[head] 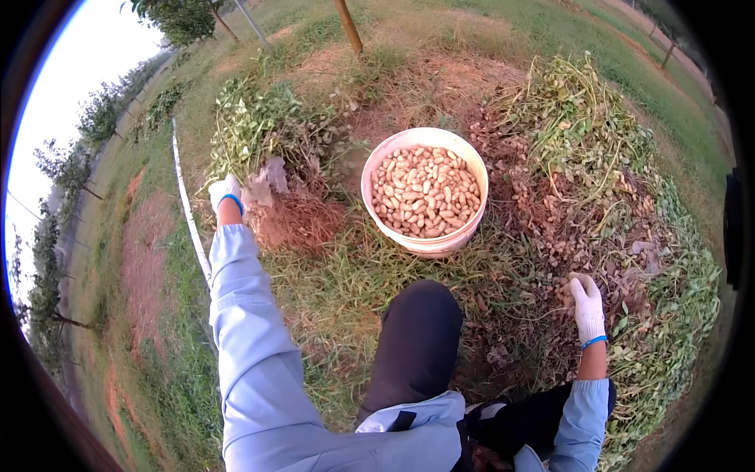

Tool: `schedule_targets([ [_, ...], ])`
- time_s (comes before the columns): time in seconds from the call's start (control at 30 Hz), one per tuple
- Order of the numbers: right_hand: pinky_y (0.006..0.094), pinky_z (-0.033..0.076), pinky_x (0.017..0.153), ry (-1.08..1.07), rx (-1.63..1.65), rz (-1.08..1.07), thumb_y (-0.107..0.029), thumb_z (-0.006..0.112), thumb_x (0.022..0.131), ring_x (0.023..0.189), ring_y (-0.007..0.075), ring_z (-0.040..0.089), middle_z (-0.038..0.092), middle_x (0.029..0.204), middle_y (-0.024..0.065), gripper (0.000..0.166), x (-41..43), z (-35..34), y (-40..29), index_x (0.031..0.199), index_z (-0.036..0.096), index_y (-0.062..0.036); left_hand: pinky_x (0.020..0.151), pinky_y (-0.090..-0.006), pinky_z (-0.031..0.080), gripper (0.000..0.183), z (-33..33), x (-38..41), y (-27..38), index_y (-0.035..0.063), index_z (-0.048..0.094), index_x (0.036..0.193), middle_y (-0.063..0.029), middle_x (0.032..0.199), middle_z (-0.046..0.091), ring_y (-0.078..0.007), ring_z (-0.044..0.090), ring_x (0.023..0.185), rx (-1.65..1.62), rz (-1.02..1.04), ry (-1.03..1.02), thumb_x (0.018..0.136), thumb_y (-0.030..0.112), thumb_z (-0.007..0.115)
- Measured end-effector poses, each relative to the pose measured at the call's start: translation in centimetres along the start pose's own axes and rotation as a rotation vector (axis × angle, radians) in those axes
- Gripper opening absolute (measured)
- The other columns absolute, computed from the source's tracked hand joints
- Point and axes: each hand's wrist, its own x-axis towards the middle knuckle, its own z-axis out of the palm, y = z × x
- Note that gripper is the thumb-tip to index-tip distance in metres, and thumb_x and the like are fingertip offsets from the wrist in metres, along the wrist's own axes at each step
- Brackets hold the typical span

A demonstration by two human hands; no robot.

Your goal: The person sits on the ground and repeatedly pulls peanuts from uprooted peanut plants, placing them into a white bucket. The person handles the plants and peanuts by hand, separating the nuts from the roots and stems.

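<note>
A white plastic bucket [426, 243] filled with unshelled peanuts [424, 192] stands on the grass in front of my knees. My left hand [225, 192], in a white knit glove with a blue cuff, reaches out to the left against a heap of pulled peanut plants [259, 124]; its fingers are partly hidden, so its grip is unclear. My right hand [586, 304], in a matching glove, is at the near edge of the right-hand pile of peanut plants [548, 206], whose pods and roots show. Its fingers curl down at the pods, and whether it grips any cannot be made out.
A long white strip or pipe [187, 203] runs over the grass at the left. A wooden post [349, 26] rises beyond the bucket. Green leafy vines [678, 312] lie along the right side. Small trees line the far left.
</note>
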Motion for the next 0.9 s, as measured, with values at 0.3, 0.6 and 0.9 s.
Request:
schedule_targets([
  [0.3,0.0337,0.054,0.074,-0.313,-0.454,0.170,-0.047,0.057,0.100,0.084,0.0168,0.067,0.072,0.108,0.0081,0.054,0.1,-3.2,-1.7,0.130,0.061,-0.0015,0.114,-0.0368,0.041,0.041,8.4,-25.4,9.7,-0.0045,0.051,0.141,-0.0172,0.138,0.060,-0.0241,0.054,0.131,-0.768,0.683,-0.236,0.104,0.011,0.057],
  [0.6,0.0468,0.046,0.105,0.746,-0.968,-0.198,-0.040,0.070,0.087,0.123,0.0382,0.057,0.060,0.134,0.0212,0.054,4.7,-17.0,-3.8,0.128,0.062,-0.0053,0.105,-0.0319,0.045,0.019,5.9,-49.9,18.4,0.0009,0.066,0.118,-0.0069,0.119,0.068,-0.0167,0.061,0.114,-1.040,0.810,-0.874,0.102,0.007,0.059],
  [0.9,0.0536,0.047,0.105,1.389,-1.668,-0.274,-0.032,0.083,0.077,0.140,0.0359,0.044,0.038,0.158,0.0190,0.086,9.3,-34.6,-4.0,0.151,0.043,-0.0150,0.078,-0.0207,0.045,0.011,8.9,-53.0,18.3,0.0045,0.067,0.108,0.0022,0.103,0.066,-0.0050,0.055,0.089,-0.735,0.860,-1.035,0.102,0.006,0.058],
])
